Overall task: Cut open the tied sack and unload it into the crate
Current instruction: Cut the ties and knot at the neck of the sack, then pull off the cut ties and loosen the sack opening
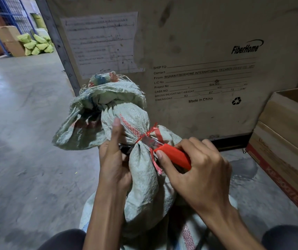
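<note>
One sack [142,177], one knife [175,156], two hands [112,166] [202,177] — one red tie [149,131].

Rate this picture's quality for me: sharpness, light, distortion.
Head view: soft, even indoor light, a faint shadow on the floor beside the sack; the blade of the knife glints at the red tie; the left hand and right hand are fairly sharp; the paper label on the big carton is smeared, unreadable; wide-angle bending tilts the carton's edges; the far green bags look soft.

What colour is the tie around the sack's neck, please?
The tie is red, clearest in the head view.
</note>
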Demonstrator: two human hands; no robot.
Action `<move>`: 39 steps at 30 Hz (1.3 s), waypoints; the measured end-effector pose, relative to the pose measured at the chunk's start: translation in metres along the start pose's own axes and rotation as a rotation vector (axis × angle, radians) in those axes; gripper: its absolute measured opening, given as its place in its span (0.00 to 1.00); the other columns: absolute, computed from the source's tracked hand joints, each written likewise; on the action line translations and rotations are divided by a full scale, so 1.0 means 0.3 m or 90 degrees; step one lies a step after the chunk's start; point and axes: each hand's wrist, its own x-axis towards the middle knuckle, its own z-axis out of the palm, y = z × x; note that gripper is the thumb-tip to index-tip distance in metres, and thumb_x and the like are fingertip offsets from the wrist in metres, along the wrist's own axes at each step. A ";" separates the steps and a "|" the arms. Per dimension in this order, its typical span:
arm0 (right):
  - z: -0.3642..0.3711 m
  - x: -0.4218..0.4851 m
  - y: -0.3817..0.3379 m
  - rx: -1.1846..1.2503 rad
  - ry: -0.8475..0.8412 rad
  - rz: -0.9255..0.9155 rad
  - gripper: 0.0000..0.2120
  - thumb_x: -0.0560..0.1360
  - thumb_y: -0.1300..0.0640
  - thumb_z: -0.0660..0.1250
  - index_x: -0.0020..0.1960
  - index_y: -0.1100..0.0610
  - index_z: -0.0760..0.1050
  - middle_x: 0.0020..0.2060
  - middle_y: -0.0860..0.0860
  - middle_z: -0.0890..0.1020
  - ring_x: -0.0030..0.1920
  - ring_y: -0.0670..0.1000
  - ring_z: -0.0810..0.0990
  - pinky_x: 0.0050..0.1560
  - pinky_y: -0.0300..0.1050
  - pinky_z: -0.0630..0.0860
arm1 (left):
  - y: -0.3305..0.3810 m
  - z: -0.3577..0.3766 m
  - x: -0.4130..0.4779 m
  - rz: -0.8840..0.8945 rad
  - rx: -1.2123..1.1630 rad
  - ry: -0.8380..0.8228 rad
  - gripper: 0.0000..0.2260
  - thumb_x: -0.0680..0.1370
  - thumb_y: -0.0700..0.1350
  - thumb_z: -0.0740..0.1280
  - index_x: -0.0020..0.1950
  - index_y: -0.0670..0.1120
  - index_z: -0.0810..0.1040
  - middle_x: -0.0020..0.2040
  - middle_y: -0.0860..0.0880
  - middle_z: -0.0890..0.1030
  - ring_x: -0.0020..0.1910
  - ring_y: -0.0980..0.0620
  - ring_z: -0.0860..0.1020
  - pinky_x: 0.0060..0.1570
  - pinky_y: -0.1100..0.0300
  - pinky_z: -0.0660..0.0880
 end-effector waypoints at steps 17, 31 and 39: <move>0.022 0.054 0.078 0.099 0.054 0.237 0.22 0.74 0.33 0.65 0.38 0.52 0.77 0.30 0.47 0.80 0.34 0.53 0.80 0.34 0.49 0.76 | -0.079 -0.017 -0.019 -0.142 -0.041 0.184 0.28 0.70 0.44 0.79 0.67 0.38 0.76 0.55 0.36 0.86 0.51 0.37 0.86 0.52 0.34 0.80; 0.018 -0.244 0.477 -0.090 -0.173 0.613 0.16 0.73 0.57 0.69 0.59 0.57 0.71 0.53 0.58 0.82 0.56 0.62 0.80 0.50 0.50 0.75 | -0.139 0.006 -0.103 0.009 0.345 0.035 0.18 0.73 0.49 0.77 0.59 0.43 0.82 0.52 0.47 0.86 0.47 0.50 0.84 0.45 0.61 0.79; 0.048 -0.778 0.517 -0.320 -0.360 0.858 0.20 0.80 0.51 0.60 0.69 0.59 0.68 0.64 0.61 0.72 0.63 0.62 0.76 0.64 0.56 0.75 | -0.179 -0.006 -0.117 0.045 0.401 -0.015 0.26 0.67 0.54 0.78 0.60 0.42 0.79 0.54 0.44 0.85 0.42 0.54 0.82 0.40 0.59 0.79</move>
